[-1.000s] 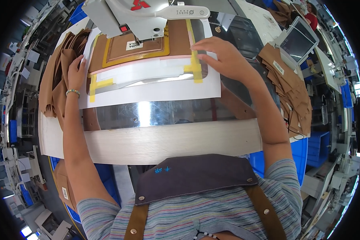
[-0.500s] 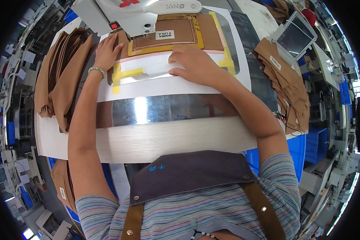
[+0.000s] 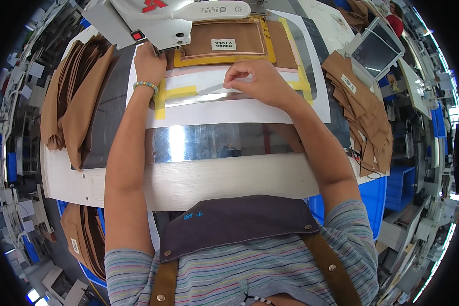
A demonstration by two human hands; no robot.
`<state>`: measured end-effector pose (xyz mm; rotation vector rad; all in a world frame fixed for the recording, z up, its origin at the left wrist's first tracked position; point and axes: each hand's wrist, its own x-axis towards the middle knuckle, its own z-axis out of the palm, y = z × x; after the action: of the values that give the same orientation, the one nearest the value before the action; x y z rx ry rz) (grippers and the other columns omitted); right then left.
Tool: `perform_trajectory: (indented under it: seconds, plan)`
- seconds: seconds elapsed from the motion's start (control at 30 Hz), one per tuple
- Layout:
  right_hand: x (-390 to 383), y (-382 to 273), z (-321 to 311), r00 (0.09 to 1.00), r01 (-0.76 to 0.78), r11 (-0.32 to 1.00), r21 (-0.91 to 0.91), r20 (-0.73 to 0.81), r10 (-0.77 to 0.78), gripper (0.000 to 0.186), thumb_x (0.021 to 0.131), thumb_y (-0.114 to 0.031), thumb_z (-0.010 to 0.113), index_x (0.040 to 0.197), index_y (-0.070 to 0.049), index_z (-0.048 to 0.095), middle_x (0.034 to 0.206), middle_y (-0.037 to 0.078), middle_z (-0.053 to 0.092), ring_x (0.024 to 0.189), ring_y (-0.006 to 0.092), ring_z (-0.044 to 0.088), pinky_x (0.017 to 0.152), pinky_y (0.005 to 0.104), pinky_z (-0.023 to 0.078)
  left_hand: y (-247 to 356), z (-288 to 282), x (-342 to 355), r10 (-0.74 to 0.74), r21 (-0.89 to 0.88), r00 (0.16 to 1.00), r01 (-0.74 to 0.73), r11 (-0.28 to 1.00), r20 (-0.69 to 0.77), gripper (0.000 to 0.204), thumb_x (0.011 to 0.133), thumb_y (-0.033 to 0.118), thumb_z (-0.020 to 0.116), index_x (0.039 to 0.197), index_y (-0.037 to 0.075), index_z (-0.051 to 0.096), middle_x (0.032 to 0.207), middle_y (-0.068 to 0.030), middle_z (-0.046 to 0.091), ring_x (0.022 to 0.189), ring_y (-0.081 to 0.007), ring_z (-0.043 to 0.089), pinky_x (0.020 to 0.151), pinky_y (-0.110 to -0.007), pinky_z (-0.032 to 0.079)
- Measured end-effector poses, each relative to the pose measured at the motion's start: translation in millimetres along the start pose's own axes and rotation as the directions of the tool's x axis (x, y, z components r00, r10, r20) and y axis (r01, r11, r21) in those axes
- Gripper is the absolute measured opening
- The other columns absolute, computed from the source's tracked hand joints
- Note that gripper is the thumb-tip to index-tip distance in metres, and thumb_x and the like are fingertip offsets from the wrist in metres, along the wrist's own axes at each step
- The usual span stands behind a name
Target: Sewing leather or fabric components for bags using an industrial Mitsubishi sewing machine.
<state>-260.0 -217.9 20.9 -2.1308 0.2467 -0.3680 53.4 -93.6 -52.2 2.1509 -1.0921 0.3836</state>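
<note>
Right now, your right hand [image 3: 256, 82] is pinched closed, thumb against fingers, on a thin pale tool [image 3: 214, 88] whose free end points left. That tool lies across the near side of the work, just short of the yellow frame [image 3: 269, 47] and between two patches of yellow tape. Your left hand [image 3: 149, 64] is bent over near the left edge of the white sheet [image 3: 214, 114], close under the sewing machine [image 3: 160, 23]; its fingertips are turned from view, so you cannot tell whether they grip anything.

Inside the frame lies a brown piece [image 3: 201, 38] with a white label [image 3: 223, 44], just right of the machine head. On the left, then, your hand has little room beside the machine; on the right, your wrist passes over the sheet's near edge, inside the right strip of tape [image 3: 306, 92].

Nearer you, the shiny metal plate [image 3: 204, 145] runs between your forearms, and past it comes the pale table edge [image 3: 229, 178], giving a wide gap from one arm to the other. Folded brown cloth [image 3: 71, 97] stands well out beyond your left forearm, with a dark strip of tabletop between. On the far right, fanned brown pieces [image 3: 364, 109] reach toward the table's rim, apart from your elbow, below the screen [image 3: 373, 49].
</note>
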Motion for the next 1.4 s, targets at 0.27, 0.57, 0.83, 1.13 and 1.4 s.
perform_trajectory:
  seconds: [0.27,0.57,0.83,1.13,1.4]
  plan:
    - [5.2,8.8,7.6,0.991,0.063,0.997,-0.043,-0.113,-0.067,0.018,0.097,-0.015,0.073,0.098,0.002,0.077,0.093,0.009,0.078,0.088,0.0160,0.069,0.085,0.0308,0.053,-45.3,-110.6,6.2,0.080,-0.067,0.949,-0.105,0.992,-0.304,0.010,0.095,0.006,0.069,0.102,0.005,0.063,0.091,-0.0177,0.075,0.088,-0.0426,0.072,0.077,-0.047,0.056]
    - [3.1,8.5,12.8,0.987,0.080,0.991,-0.104,-0.128,-0.093,0.015,0.097,-0.012,0.072,0.102,0.002,0.076,0.092,0.007,0.075,0.087,0.0130,0.066,0.086,0.0294,0.051,-106.3,-431.4,-107.1,-0.061,0.220,0.858,0.198,0.955,-0.510,0.014,0.097,0.011,0.074,0.110,0.006,0.077,0.097,0.0006,0.078,0.088,-0.0053,0.071,0.079,-0.025,0.055]
    - [4.3,14.3,15.7,0.991,-0.011,0.995,-0.098,-0.132,-0.002,0.016,0.098,-0.011,0.072,0.106,0.003,0.075,0.100,0.006,0.074,0.091,0.0127,0.064,0.090,0.0285,0.051,-162.9,-554.8,-367.4,-0.104,0.317,0.521,0.654,0.687,-0.847,0.010,0.091,0.007,0.072,0.099,0.005,0.077,0.091,-0.0045,0.078,0.080,-0.0147,0.072,0.080,-0.030,0.057]
    - [1.2,10.9,15.5,0.992,-0.056,0.995,-0.087,-0.115,0.046,0.017,0.099,-0.011,0.072,0.109,0.003,0.076,0.103,0.007,0.074,0.095,0.0139,0.066,0.093,0.0288,0.051,-156.6,-507.5,-524.7,-0.398,0.377,0.307,0.920,-0.108,-0.864,0.031,0.093,0.020,0.069,0.120,0.006,0.074,0.123,-0.0144,0.071,0.120,-0.0326,0.067,0.101,-0.045,0.053]
    - [3.8,9.2,16.2,0.995,-0.031,0.990,-0.134,-0.095,0.019,0.017,0.099,-0.010,0.070,0.109,0.003,0.075,0.104,0.007,0.074,0.099,0.0153,0.066,0.096,0.0304,0.050,-169.2,-480.5,-445.0,-0.370,0.669,0.686,0.717,0.195,-0.627,0.054,0.100,0.044,0.064,0.145,0.014,0.064,0.158,-0.0155,0.054,0.146,-0.0388,0.048,0.116,-0.058,0.041]
